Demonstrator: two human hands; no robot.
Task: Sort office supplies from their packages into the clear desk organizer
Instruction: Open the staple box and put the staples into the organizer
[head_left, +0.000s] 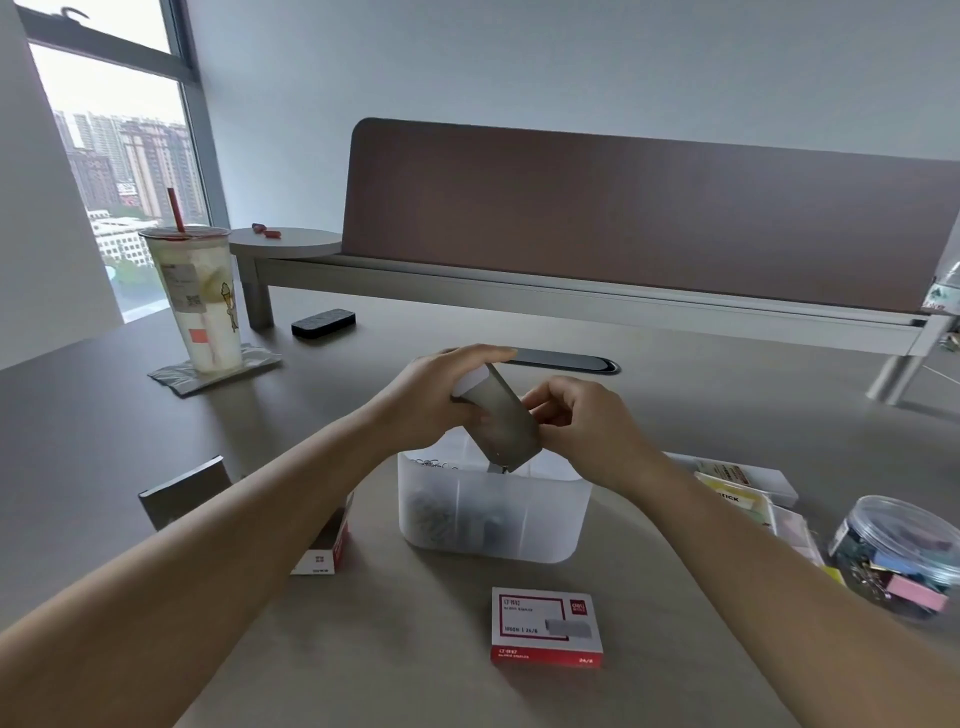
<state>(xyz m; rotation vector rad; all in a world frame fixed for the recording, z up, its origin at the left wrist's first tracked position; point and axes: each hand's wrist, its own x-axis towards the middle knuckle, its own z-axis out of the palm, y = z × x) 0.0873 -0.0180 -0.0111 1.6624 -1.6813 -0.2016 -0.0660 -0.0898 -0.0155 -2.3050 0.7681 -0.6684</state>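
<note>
A grey office desk (675, 405) backed by a brown partition panel (623, 208) carries the items. Toward the far left edge, an iced drink cup (200, 296) is set on a coaster. A red-and-white box (324, 540) lies left of the clear desk organizer (493, 514). Above the organizer, a small grey carton (501, 421) is gripped by the left hand (441, 395), tilted mouth-down over a compartment; its lower end is pinched by the right hand (576, 421). A staple box (545, 626) lies toward the near edge. A clear jar of binder clips (898, 556) is placed at the right edge.
</note>
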